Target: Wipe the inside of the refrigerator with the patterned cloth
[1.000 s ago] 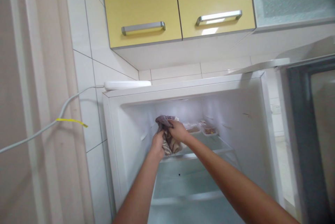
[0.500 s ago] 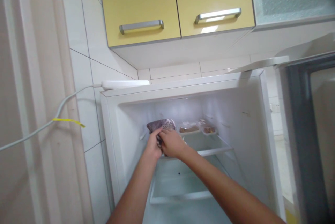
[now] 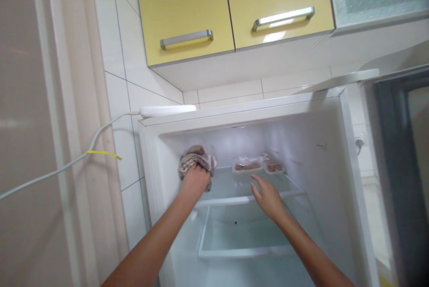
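My left hand (image 3: 197, 179) grips a crumpled patterned cloth (image 3: 195, 158) near the inner left wall of an open white fridge (image 3: 241, 111). The cloth bunches out above and around the fingers. My right hand (image 3: 266, 194) is apart from it, over the upper glass shelf (image 3: 224, 186), with thumb and forefinger spread and nothing held. Just beyond that hand, two clear packs of food stand on the shelf: one wide pack (image 3: 247, 166) and one at its right (image 3: 272, 165).
The fridge door (image 3: 395, 166) stands open at the right. Yellow cabinets (image 3: 187, 5) hang above. On the fridge top lies a white device (image 3: 167, 110), its cable (image 3: 67, 167) running left past a curtain-like panel. A lower shelf (image 3: 244, 252) sits beneath.
My right hand has let go of the cloth and moved right, opening. My left hand has shifted left with the cloth, which is now more bunched. The view has shifted slightly.
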A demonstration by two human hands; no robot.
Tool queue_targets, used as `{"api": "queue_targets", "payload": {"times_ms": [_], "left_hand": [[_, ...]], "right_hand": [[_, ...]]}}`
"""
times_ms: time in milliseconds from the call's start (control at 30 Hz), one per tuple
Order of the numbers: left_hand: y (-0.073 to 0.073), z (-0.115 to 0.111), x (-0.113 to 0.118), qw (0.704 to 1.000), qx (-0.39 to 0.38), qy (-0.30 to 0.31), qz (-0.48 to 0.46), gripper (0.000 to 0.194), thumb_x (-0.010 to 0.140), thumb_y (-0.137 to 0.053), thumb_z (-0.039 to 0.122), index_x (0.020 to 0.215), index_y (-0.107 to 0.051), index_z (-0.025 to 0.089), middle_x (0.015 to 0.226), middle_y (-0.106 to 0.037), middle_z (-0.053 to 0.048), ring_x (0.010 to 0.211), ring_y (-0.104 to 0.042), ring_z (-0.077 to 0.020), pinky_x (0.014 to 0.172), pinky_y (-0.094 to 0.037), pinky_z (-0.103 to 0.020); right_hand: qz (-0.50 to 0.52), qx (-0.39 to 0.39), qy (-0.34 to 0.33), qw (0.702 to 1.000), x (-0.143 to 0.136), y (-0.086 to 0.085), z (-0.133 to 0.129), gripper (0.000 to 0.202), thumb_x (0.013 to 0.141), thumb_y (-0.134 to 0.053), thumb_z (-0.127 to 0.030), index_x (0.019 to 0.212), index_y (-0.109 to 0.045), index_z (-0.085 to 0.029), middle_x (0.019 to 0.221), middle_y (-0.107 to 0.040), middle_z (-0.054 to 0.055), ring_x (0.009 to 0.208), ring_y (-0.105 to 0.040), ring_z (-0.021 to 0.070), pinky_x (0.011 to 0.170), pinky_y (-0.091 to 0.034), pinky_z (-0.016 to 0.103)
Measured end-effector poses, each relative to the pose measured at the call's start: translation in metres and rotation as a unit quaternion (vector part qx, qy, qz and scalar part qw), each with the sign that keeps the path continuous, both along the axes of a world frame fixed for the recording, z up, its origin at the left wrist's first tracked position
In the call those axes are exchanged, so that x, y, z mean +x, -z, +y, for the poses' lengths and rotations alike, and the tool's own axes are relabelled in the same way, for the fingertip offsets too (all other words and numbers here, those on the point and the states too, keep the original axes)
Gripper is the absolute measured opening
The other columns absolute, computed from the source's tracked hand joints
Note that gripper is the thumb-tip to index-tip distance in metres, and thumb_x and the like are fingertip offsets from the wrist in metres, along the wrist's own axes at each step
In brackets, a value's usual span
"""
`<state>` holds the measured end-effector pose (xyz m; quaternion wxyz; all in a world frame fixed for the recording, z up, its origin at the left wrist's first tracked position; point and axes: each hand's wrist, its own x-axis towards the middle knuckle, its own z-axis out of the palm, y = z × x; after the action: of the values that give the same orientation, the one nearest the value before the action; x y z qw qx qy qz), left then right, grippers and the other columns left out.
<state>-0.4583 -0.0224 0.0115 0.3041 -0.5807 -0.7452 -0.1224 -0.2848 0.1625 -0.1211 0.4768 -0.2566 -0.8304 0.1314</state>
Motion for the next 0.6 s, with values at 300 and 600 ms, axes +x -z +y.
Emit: {"api": "queue_targets", "payload": {"times_ms": [300, 600], "left_hand": [[0.006, -0.023, 0.034, 0.977, -0.118, -0.146, 0.106, 0.041, 0.085, -0.063, 0.036, 0.113, -0.074, 0.009, 0.108, -0.076, -0.024, 0.111, -0.067, -0.0359, 0.104, -0.045, -0.049], [0.003, 0.006, -0.007, 0.938, -0.129, -0.215, 0.240, 0.049, 0.089, -0.048, 0.018, 0.131, -0.062, -0.003, 0.150, -0.052, -0.029, 0.146, -0.041, -0.0394, 0.126, -0.016, -0.053]], "right_hand": [[-0.068, 0.146, 0.106, 0.981, 0.012, 0.010, -0.016, 0.030, 0.099, -0.045, -0.022, 0.113, -0.072, -0.020, 0.113, -0.077, 0.008, 0.110, -0.068, 0.0242, 0.101, -0.043, 0.040], [-0.003, 0.168, 0.110, 0.980, 0.017, 0.028, -0.019, 0.028, 0.099, -0.049, -0.022, 0.113, -0.073, -0.022, 0.120, -0.076, 0.003, 0.114, -0.065, 0.0232, 0.103, -0.037, 0.041]]}}
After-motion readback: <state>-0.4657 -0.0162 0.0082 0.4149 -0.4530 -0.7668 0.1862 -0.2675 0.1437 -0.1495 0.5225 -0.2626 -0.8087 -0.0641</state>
